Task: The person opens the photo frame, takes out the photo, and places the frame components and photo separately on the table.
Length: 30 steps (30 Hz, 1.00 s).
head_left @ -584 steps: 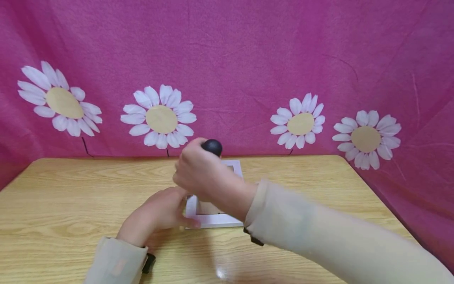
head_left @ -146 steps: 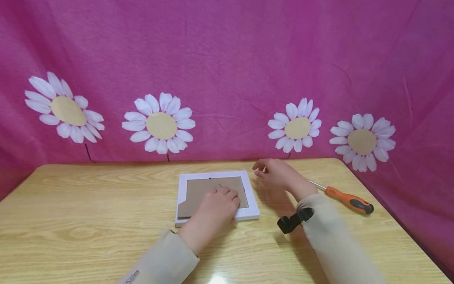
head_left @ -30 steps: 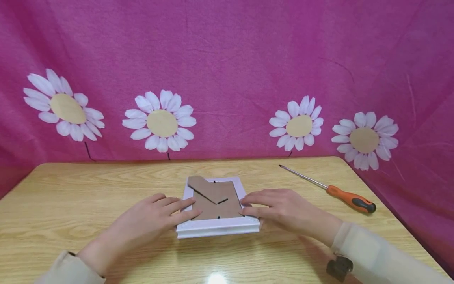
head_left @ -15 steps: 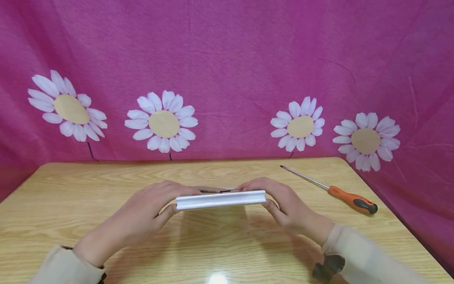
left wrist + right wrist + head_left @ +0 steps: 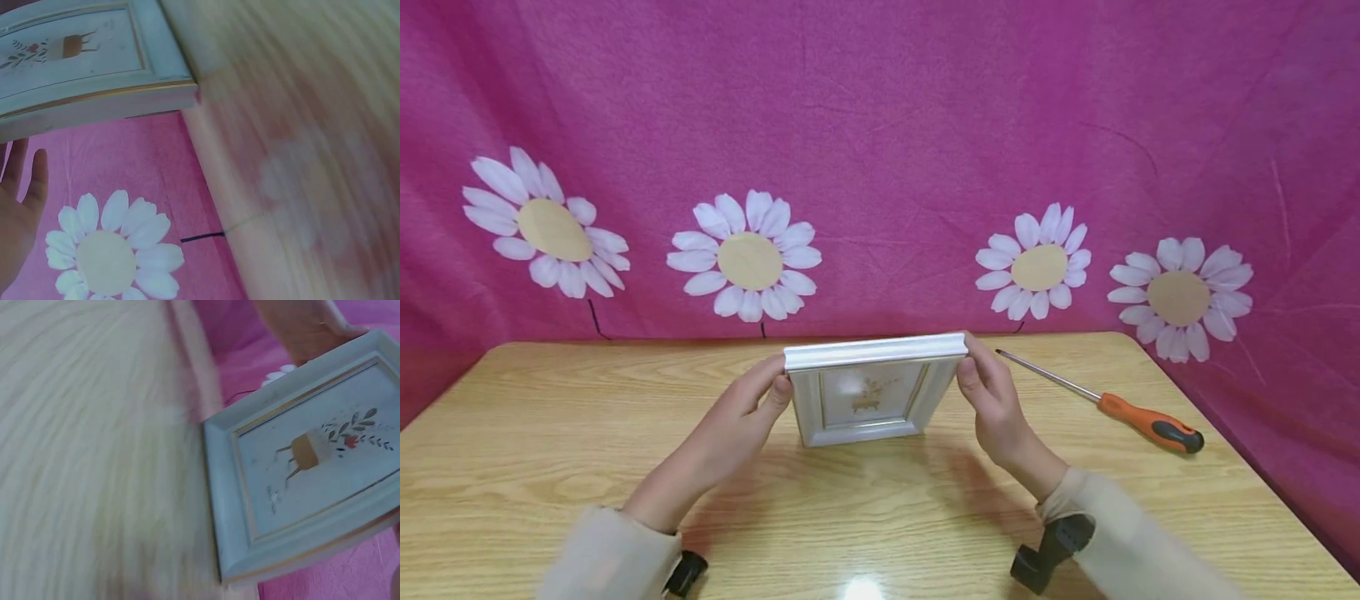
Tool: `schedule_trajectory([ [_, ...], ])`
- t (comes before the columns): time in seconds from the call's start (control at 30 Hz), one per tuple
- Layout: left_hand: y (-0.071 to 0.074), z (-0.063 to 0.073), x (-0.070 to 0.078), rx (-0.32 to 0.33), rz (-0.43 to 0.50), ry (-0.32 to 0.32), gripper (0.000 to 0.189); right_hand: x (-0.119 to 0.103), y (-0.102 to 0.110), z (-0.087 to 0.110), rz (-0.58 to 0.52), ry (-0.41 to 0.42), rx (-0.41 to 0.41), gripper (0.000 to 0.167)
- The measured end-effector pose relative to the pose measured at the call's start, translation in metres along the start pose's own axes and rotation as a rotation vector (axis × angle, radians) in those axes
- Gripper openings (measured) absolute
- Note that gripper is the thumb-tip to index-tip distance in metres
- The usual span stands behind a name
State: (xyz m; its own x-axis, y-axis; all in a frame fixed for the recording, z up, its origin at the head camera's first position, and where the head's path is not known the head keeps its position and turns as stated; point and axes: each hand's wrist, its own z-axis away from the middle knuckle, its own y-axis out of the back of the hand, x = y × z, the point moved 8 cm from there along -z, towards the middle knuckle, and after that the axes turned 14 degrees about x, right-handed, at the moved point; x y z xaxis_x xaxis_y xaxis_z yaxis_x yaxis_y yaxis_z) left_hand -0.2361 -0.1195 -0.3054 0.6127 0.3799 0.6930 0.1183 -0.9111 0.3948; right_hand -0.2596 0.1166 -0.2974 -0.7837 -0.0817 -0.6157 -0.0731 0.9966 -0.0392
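A white picture frame with a thin gold inner line stands tilted on the table, its front facing me. Behind its glass is a drawing of a plant in a pot on legs. My left hand grips the frame's upper left corner, thumb in front on the side. At the upper right corner my right hand holds it the same way, thumb on the near side. The cardboard back faces away and is hidden.
An orange and black screwdriver lies on the wooden table to the right, its tip pointing to the back left. Behind the table hangs a pink cloth with large white daisies. Black cameras are strapped at both wrists.
The frame lay back side up with both hands at its sides; they lifted it and tipped it upright, so its front now shows. Earlier the screwdriver was put down at the right.
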Motion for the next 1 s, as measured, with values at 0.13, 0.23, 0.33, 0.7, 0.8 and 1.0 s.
schedule_trajectory([
  [0.13,-0.004,-0.007,-0.006,0.02,0.099,0.073,0.059,0.012,-0.002,-0.005,-0.102,-0.107,0.069,0.027],
  [0.23,-0.006,-0.01,-0.012,0.04,0.155,0.12,0.056,0.017,-0.002,-0.007,-0.146,-0.154,0.11,0.026],
  [0.33,-0.007,-0.012,-0.015,0.056,0.186,0.145,0.055,0.021,-0.003,-0.009,-0.174,-0.177,0.129,0.025],
  [0.7,-0.014,-0.015,-0.026,0.07,0.045,0.177,0.04,0.027,-0.007,-0.009,-0.136,-0.23,0.134,0.036],
  [0.8,-0.014,-0.015,-0.028,0.078,0.032,0.17,0.04,0.034,-0.01,-0.004,-0.09,-0.277,0.131,0.041],
  [1.0,-0.014,-0.014,-0.031,0.088,0.016,0.194,0.041,0.045,-0.012,0.002,0.019,-0.376,0.117,0.047],
])
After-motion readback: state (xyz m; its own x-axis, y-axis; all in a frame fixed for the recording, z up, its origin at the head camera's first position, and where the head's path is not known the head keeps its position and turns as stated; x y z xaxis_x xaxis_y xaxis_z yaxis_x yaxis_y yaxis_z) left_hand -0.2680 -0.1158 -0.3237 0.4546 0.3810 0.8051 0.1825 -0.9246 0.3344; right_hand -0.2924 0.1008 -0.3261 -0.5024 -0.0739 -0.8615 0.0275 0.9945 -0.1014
